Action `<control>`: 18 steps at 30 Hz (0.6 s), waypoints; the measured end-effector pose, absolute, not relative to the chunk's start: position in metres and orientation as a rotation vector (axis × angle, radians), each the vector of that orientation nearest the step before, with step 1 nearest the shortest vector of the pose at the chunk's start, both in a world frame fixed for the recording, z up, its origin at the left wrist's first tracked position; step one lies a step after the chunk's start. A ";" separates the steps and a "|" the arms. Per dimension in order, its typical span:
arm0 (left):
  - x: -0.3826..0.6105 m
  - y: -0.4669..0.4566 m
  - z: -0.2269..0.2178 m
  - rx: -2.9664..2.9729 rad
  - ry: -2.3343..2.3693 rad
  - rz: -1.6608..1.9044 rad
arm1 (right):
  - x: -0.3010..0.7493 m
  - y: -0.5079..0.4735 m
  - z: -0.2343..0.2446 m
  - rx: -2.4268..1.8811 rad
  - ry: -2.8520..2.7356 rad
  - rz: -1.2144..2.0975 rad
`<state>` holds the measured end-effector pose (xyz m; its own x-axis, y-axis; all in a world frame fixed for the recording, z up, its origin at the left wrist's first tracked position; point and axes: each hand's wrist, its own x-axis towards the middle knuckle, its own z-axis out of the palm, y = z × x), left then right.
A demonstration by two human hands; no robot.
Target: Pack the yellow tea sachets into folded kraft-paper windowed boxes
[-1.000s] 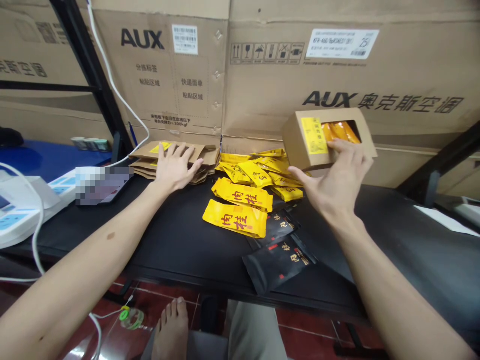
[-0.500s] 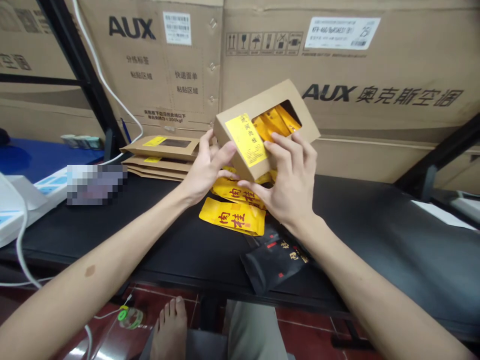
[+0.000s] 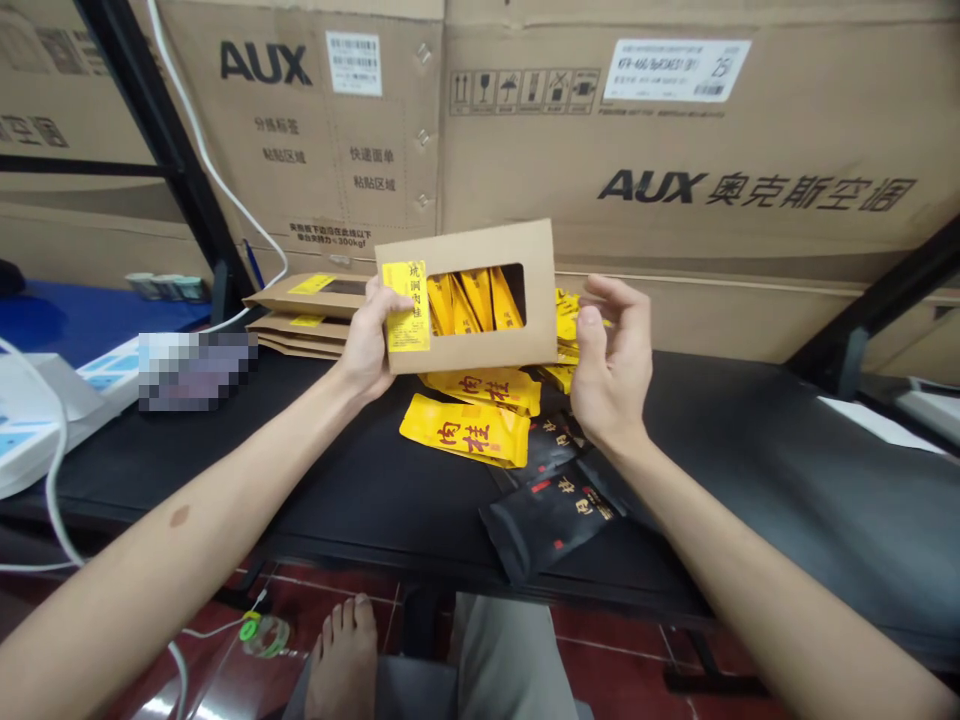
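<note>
My left hand (image 3: 369,338) grips the left end of a brown cardboard box (image 3: 480,340) held upright above the black table (image 3: 360,480). The box has a yellow label and a cut-out window showing several yellow packets inside. My right hand (image 3: 611,365) hovers just off the box's right end, fingers curled and apart, holding nothing. Under the box lie loose yellow packets (image 3: 465,436) with red characters. Black packets (image 3: 551,515) lie nearer the table's front edge.
A stack of flat brown boxes (image 3: 315,318) lies at the back left. Large AUX cartons (image 3: 675,150) wall off the rear. A white device (image 3: 37,420) with a cable sits at the left. A black frame bar (image 3: 870,335) slants at the right. A bare foot (image 3: 341,660) shows below.
The box went from my right hand at the right to both hands, then into my left hand alone, turned window-forward. My right hand has let go and drawn back to the right.
</note>
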<state>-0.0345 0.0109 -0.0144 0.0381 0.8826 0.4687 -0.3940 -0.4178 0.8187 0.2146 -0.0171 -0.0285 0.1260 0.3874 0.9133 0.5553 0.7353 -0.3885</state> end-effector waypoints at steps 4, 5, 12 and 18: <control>-0.028 0.006 -0.016 1.227 0.556 1.600 | 0.209 -0.017 -0.030 -0.821 -1.496 0.168; -0.026 0.005 -0.016 1.226 0.560 1.612 | 0.208 -0.018 -0.030 -0.819 -1.501 0.220; -0.021 0.004 -0.019 1.278 0.603 1.647 | 0.211 -0.022 -0.026 -0.796 -1.543 0.273; -0.022 0.007 -0.022 1.372 0.664 1.678 | 0.213 -0.021 -0.031 -0.841 -1.559 0.184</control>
